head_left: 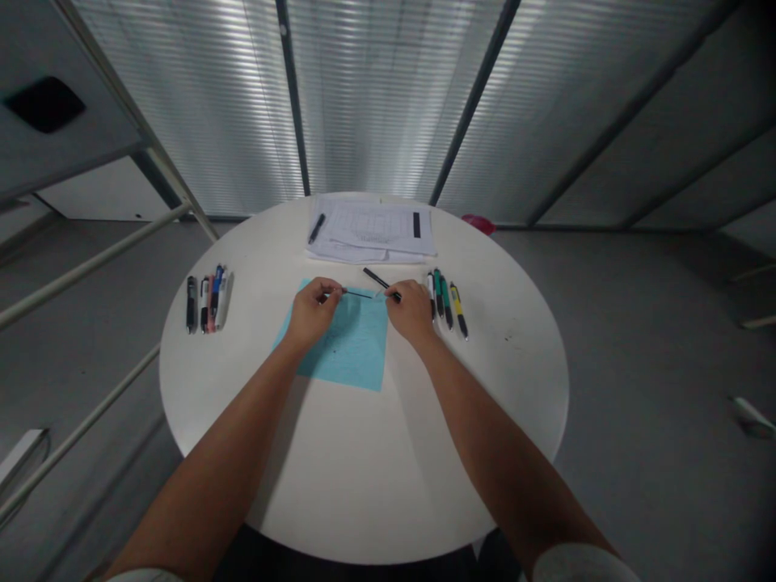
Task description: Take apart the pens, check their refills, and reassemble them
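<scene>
Two bare forearms reach up from the bottom corners of the frame, pale cuffs at their lower ends, over a round white table. Near the centre the hands meet at the upper part of a light blue sheet. The left hand pinches a thin dark rod between thumb and forefinger; the rod's long axis lies almost level across the frame, its free end pointing right and dipping slightly. The right hand has its fingertips closed on a small translucent piece, which sits in line with the rod's free end; whether the two touch is too small to tell.

Beside it a black pen-like piece slants from upper left to lower right, its lower end at the right fingers; whether they grip it cannot be told.

Right of that hand lie several pens, two green and one yellow among them, tips toward the lower right. At the table's left, a row of pens stands nearly vertical in the frame. Stacked papers lie at the far edge, with a dark pen on their left side.
</scene>
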`<state>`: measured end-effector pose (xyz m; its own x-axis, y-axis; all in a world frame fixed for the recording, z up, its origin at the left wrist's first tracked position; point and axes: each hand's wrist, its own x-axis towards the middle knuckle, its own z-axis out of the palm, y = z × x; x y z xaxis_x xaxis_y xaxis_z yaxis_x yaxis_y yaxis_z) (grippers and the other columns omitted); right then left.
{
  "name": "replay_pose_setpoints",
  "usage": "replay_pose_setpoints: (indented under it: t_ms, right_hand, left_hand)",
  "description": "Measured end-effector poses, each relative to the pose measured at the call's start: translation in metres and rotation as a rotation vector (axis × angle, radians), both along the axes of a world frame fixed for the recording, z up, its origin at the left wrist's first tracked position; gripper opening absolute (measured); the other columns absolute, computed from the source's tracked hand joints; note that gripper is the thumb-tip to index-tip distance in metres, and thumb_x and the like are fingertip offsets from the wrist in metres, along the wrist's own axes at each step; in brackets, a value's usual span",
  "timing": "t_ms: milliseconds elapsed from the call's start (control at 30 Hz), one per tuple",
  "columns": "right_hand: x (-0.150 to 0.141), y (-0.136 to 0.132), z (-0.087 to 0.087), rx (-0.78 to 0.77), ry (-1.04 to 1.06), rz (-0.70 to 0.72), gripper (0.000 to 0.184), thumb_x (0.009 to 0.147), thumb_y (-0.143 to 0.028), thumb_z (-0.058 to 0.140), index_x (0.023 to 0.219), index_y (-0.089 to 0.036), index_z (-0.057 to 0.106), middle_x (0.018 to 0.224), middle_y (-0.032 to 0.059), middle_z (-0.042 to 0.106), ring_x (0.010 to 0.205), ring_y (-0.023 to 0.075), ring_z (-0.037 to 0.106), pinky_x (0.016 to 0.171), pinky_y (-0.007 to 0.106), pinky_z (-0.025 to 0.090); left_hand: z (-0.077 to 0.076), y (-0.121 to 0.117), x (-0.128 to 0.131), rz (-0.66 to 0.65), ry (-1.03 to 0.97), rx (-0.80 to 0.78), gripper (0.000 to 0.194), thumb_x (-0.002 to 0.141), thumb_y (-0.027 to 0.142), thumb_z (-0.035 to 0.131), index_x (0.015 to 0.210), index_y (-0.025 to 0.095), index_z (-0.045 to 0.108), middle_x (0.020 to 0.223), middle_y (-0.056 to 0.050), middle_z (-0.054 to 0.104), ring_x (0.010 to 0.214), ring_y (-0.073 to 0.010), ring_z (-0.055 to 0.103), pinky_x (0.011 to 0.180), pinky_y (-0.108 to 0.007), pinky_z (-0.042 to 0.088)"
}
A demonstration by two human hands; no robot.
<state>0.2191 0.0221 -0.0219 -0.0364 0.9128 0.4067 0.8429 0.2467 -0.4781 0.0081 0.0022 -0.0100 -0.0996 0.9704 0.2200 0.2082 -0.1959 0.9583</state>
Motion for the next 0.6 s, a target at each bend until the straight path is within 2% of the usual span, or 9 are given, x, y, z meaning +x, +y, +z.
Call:
replay_pose_setpoints:
  t_ms: [167, 233, 367, 500, 600]
  right_hand:
    - [-0.003, -0.006, 0.009, 0.003, 0.048, 0.012, 0.021, 0.080, -0.018, 0.059, 0.096, -0.022, 0.071, 0.106, 0.0072, 0.068, 0.105, 0.0265, 0.055, 0.094, 0.041, 0.037]
    - [-0.005, -0.010, 0.013, -0.016, 0.040, 0.092, 0.019, 0.085, -0.026, 0.061, 0.101, -0.025, 0.070, 0.108, 0.0048, 0.069, 0.108, 0.0258, 0.054, 0.093, 0.041, 0.035]
    - [-0.008, -0.013, 0.014, -0.029, -0.014, 0.185, 0.016, 0.091, -0.037, 0.059, 0.092, -0.028, 0.072, 0.100, 0.0024, 0.071, 0.107, 0.0246, 0.054, 0.092, 0.042, 0.031]
    - [-0.006, -0.009, 0.013, -0.028, 0.041, 0.099, 0.017, 0.091, -0.037, 0.060, 0.091, -0.026, 0.073, 0.099, 0.0037, 0.071, 0.104, 0.0246, 0.055, 0.090, 0.041, 0.033]
    - [-0.004, -0.008, 0.013, -0.047, 0.081, 0.041, 0.016, 0.090, -0.035, 0.060, 0.090, -0.025, 0.073, 0.099, 0.0039, 0.070, 0.101, 0.0243, 0.055, 0.089, 0.040, 0.034]
  left_hand:
    - [-0.002, 0.002, 0.001, -0.028, 0.000, 0.014, 0.014, 0.080, 0.031, 0.064, 0.087, 0.019, 0.066, 0.085, -0.005, 0.071, 0.057, -0.0111, 0.051, 0.055, -0.026, 0.041]
    - [-0.001, 0.002, 0.002, -0.025, -0.023, 0.015, 0.013, 0.080, 0.031, 0.065, 0.086, 0.019, 0.065, 0.084, -0.005, 0.071, 0.055, -0.0107, 0.050, 0.053, -0.026, 0.040]
    - [0.002, 0.002, 0.004, -0.008, -0.095, -0.006, 0.011, 0.079, 0.028, 0.065, 0.084, 0.018, 0.065, 0.083, -0.006, 0.071, 0.052, -0.0099, 0.050, 0.050, -0.025, 0.039]
    - [0.003, 0.006, -0.004, 0.080, -0.119, -0.010, 0.010, 0.078, 0.027, 0.066, 0.084, 0.019, 0.067, 0.083, -0.005, 0.071, 0.056, -0.0112, 0.052, 0.053, -0.026, 0.039]
    - [0.004, 0.008, -0.012, 0.192, -0.054, 0.061, 0.009, 0.077, 0.026, 0.068, 0.083, 0.019, 0.069, 0.081, -0.005, 0.069, 0.064, -0.0134, 0.055, 0.059, -0.027, 0.042]
